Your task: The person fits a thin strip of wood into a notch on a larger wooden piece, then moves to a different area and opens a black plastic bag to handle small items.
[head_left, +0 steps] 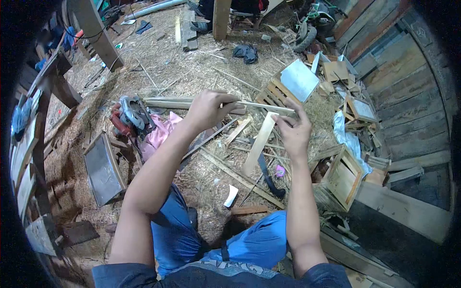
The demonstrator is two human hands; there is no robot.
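Observation:
My left hand pinches the left end of a thin wooden strip, held level in front of me. At the strip's right end is my right hand, its fingers closed on it. A flat pale wooden slat slants down to the left from the right thumb, its top end at that hand. Under and behind my left hand, a bundle of long strips lies near the floor. A handsaw with a black handle is partly hidden beneath the slat.
A circular saw and pink cloth lie at left, near a framed dark panel. Wooden crates stand at right, a white-topped box ahead. Wood shavings and offcuts cover the floor. A small pink object lies below my right hand.

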